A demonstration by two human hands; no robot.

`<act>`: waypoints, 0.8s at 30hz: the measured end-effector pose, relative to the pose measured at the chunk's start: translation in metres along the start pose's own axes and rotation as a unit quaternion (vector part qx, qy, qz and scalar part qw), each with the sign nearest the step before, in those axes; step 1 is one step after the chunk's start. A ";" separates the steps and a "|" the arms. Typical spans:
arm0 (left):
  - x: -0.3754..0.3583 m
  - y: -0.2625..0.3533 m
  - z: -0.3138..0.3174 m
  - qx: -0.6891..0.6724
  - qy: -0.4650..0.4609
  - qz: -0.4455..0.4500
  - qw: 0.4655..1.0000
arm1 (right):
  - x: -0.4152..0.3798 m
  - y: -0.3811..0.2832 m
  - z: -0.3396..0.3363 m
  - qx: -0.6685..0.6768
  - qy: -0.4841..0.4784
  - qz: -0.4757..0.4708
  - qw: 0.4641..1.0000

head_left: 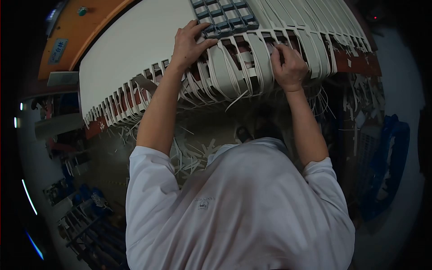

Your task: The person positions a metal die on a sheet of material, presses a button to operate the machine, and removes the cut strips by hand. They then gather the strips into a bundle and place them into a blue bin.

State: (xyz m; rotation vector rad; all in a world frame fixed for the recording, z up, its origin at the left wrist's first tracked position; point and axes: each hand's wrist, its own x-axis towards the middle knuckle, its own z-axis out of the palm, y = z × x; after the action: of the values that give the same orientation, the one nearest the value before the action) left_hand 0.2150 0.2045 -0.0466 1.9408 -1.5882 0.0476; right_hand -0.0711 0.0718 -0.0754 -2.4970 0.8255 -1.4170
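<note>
A stack of pale sheet material lies before me, its near edge cut into many narrow strips that droop over the side. On top of it rests a blue-grey grid frame with rectangular openings. My left hand grips the frame's near left corner, thumb along the near edge and fingers at the side. Farther right, my right hand is closed in a pinch at the slotted edge, among the hanging strips. What its fingertips hold is too small to make out.
Loose offcuts are scattered on the floor below the edge. An orange panel with a green button borders the far left. A blue plastic crate stands at right, and racks with parts are at lower left.
</note>
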 end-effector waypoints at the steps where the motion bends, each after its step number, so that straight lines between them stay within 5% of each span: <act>1: -0.001 0.000 0.002 0.011 0.008 0.008 1.000 | 0.000 -0.001 -0.002 -0.006 0.000 0.001 1.000; 6: -0.036 0.018 0.003 -0.006 0.127 0.019 0.992 | 0.001 0.000 0.003 -0.016 0.006 -0.016 1.000; 13: -0.151 0.047 -0.031 0.114 0.106 -0.052 0.986 | -0.003 0.001 0.007 -0.037 0.014 -0.009 0.999; 24: -0.174 0.051 0.001 0.192 0.186 -0.038 0.963 | -0.009 -0.003 0.007 -0.014 0.062 0.006 0.998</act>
State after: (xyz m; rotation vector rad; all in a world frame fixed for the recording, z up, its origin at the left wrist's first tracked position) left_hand 0.1210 0.3521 -0.0949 2.1207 -1.3198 0.6944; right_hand -0.0680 0.0777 -0.0846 -2.4400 0.8876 -1.5815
